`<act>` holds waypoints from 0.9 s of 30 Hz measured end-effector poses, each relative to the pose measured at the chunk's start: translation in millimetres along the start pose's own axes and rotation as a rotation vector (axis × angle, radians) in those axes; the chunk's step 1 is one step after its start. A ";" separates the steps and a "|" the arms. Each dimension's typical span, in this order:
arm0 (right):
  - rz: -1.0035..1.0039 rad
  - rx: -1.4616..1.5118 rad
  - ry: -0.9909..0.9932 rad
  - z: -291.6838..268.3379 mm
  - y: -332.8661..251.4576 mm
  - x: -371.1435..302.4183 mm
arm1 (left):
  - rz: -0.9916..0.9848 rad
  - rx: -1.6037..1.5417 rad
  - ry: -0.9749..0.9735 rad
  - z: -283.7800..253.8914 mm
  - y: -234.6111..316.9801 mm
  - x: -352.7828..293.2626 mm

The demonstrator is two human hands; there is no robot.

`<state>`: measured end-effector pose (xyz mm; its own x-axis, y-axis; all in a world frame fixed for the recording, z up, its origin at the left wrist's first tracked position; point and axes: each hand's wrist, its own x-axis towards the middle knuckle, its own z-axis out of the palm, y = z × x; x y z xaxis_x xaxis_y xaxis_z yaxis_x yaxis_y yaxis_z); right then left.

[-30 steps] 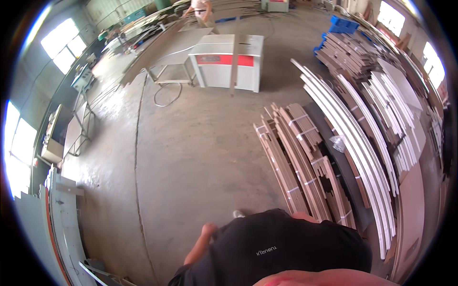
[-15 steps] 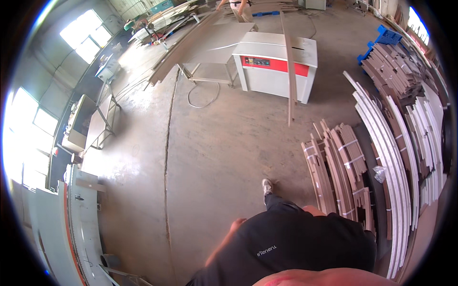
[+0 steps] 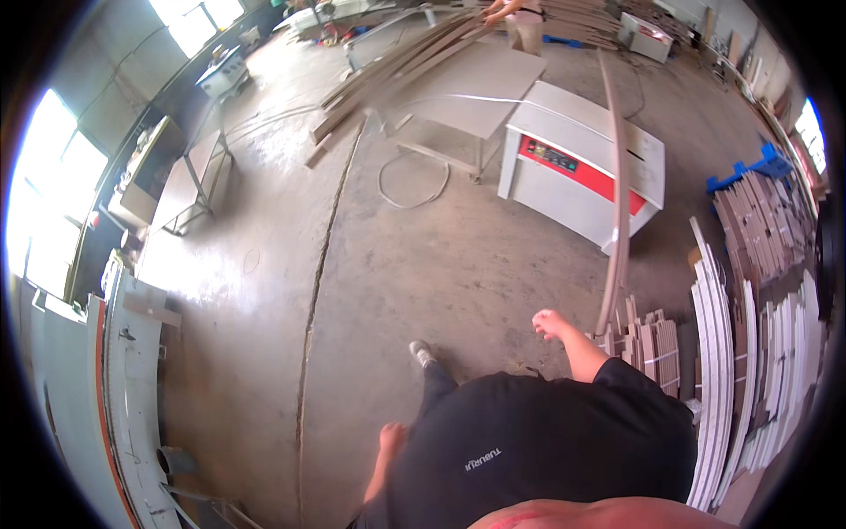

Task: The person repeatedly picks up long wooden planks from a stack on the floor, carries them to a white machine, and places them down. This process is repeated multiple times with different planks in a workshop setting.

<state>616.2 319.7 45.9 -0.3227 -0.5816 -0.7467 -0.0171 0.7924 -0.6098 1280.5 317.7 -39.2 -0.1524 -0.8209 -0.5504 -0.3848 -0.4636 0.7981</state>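
Walking across the concrete floor (image 3: 264, 291), the person carries nothing in either hand. The right hand (image 3: 548, 324) hangs loosely curled and empty, raised a little ahead of the body, close to the foot of a long pale strip (image 3: 614, 203) that leans upright against the white and red machine (image 3: 582, 172). It does not touch the strip. The left hand (image 3: 391, 436) swings low at the person's side, closed into a loose fist around nothing that shows. One shoe (image 3: 423, 353) is stepped forward.

Judging by this, no strip has been picked up yet; the reach and the grasp are both still to come, and the leaning strip is the nearest piece to the right hand.

Just right of that hand lie bundles of short brown boards (image 3: 652, 344) on the floor, and beyond them rows of curved white mouldings (image 3: 740, 370) and more brown stacks (image 3: 762, 229) beside a blue pallet (image 3: 758, 169). A loose cable (image 3: 414, 181) curls on the floor near a grey counter (image 3: 476, 88), where long boards (image 3: 397, 66) are piled. Another person's arm (image 3: 504, 9) works at the far end. The floor bundles crowd the footing around the strip's base.
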 end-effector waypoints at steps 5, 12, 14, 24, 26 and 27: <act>0.056 0.039 -0.067 74.2 -117.5 52.2 | 0.019 0.336 -0.241 -26.7 47.0 126.9; 0.096 -0.084 -0.097 126.2 -132.8 114.2 | -0.304 0.259 -0.323 -85.7 254.3 344.7; 0.079 -0.111 -0.074 136.9 -144.2 131.7 | -0.235 0.284 -0.257 -114.5 309.3 404.6; -0.460 -0.273 -0.142 149.1 -237.6 281.3 | -0.160 0.381 -0.216 -145.9 469.8 623.0; -0.913 0.134 -0.153 153.8 -384.3 278.1 | 0.003 0.587 -0.239 -157.5 510.1 638.4; -0.991 0.193 -0.143 153.8 -453.3 278.4 | 0.101 0.627 -0.218 -162.3 503.1 656.9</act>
<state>679.6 -229.7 73.6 -0.1300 -0.9864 0.1002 -0.0580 -0.0933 -0.9940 1134.6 -508.9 40.6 -0.3703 -0.7332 -0.5703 -0.8053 -0.0526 0.5905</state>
